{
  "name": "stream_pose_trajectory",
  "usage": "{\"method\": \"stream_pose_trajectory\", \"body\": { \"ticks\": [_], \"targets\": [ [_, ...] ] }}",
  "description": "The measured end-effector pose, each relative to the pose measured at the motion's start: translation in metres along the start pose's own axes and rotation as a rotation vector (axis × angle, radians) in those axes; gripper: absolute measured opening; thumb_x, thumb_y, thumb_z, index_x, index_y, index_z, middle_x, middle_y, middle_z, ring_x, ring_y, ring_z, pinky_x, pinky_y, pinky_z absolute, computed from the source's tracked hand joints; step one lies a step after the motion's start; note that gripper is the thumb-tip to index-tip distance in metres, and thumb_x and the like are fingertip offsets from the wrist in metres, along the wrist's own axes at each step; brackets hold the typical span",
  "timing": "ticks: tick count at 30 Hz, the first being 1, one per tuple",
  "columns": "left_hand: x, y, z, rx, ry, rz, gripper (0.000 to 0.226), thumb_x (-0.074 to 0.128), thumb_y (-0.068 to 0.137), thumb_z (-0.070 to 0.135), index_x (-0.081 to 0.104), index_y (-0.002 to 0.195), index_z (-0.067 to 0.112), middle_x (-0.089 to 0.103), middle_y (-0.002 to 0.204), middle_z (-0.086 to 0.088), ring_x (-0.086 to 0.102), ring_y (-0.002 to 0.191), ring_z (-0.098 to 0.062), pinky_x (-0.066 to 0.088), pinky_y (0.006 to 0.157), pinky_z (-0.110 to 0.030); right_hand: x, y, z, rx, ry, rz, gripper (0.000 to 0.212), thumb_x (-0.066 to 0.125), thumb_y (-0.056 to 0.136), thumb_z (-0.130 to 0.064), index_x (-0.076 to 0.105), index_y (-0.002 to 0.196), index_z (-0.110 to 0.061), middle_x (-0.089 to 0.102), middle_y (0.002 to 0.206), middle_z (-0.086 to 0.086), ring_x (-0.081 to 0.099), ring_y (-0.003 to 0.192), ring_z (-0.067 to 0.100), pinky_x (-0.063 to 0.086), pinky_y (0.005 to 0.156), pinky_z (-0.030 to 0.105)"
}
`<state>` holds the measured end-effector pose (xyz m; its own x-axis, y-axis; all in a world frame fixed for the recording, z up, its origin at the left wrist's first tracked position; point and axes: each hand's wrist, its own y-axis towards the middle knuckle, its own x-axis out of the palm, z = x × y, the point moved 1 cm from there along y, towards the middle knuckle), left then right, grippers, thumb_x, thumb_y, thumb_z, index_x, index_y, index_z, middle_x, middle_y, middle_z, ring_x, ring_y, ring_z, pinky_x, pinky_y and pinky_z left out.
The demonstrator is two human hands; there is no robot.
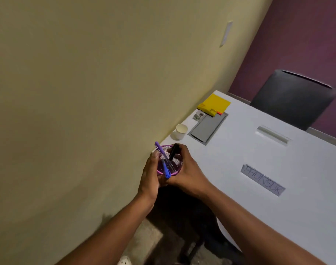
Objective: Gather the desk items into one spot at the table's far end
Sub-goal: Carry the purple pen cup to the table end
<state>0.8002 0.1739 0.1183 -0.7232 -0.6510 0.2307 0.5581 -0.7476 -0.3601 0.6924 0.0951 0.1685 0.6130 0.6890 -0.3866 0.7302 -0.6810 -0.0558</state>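
A purple mesh pen holder (175,163) sits between both hands at the near left corner of the white table (278,169), by the wall. It holds a blue pen (165,170), a purple pen (159,148) and a black marker (174,151). My left hand (150,174) wraps its left side and my right hand (190,171) its right side, fingers over the rim beside the marker. Farther along the wall stand a white paper cup (181,131), a yellow notepad (214,104) and a small clip-like item (198,115).
A grey cable-port cover (208,127) lies flush in the table next to the cup. A name plate reading PHUNSUK (262,179) and a clear strip (272,135) lie further right. A black chair (295,98) stands at the far end. The yellow wall (86,92) borders the table's left.
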Motion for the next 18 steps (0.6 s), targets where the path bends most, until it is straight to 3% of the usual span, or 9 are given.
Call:
{"method": "stream_pose_trajectory", "body": {
  "ticks": [2,4,9,14,18],
  "targets": [
    [0.008,0.019,0.006,-0.012,0.011,-0.06,0.07,0.047,0.089,0.077,0.063,0.14,0.032,0.076,0.128,-0.004,0.076,0.111,-0.021,0.061,0.097,-0.046,-0.008,0.011,0.004,0.02,-0.003,0.06,0.093,0.095,0.067,-0.037,0.038,0.14,-0.034,0.056,0.126,-0.031,0.058,0.119,-0.012,0.049,0.091,0.004],
    [0.02,0.033,0.008,-0.017,0.054,-0.108,0.071,0.045,0.085,0.079,0.064,0.137,0.035,0.077,0.124,-0.003,0.078,0.107,-0.02,0.061,0.096,-0.049,-0.019,0.017,0.009,0.062,0.009,0.113,0.094,0.096,0.067,-0.034,0.038,0.142,-0.033,0.057,0.127,-0.03,0.057,0.121,-0.011,0.049,0.093,0.006],
    [0.048,0.077,0.004,-0.086,0.169,-0.217,0.062,0.038,0.096,0.079,0.064,0.134,0.037,0.079,0.119,0.001,0.079,0.096,-0.012,0.061,0.082,-0.039,-0.049,0.04,0.033,0.126,0.016,0.221,0.091,0.097,0.065,-0.037,0.043,0.138,-0.034,0.059,0.123,-0.036,0.061,0.118,-0.01,0.053,0.088,0.01],
    [0.081,0.132,0.0,-0.14,0.255,-0.285,0.056,0.033,0.101,0.073,0.056,0.139,0.039,0.074,0.125,0.0,0.074,0.108,-0.022,0.061,0.095,-0.05,-0.078,0.084,0.072,0.179,0.023,0.254,0.09,0.097,0.064,-0.039,0.043,0.136,-0.036,0.059,0.123,-0.036,0.061,0.119,-0.01,0.055,0.089,0.012],
    [0.103,0.182,0.0,-0.227,0.329,-0.333,0.066,0.033,0.096,0.078,0.052,0.146,0.039,0.071,0.132,0.002,0.069,0.118,-0.022,0.058,0.102,-0.054,-0.102,0.125,0.111,0.23,0.063,0.262,0.091,0.098,0.062,-0.04,0.043,0.135,-0.04,0.059,0.125,-0.035,0.062,0.117,-0.01,0.055,0.085,0.009]
  ]
}}
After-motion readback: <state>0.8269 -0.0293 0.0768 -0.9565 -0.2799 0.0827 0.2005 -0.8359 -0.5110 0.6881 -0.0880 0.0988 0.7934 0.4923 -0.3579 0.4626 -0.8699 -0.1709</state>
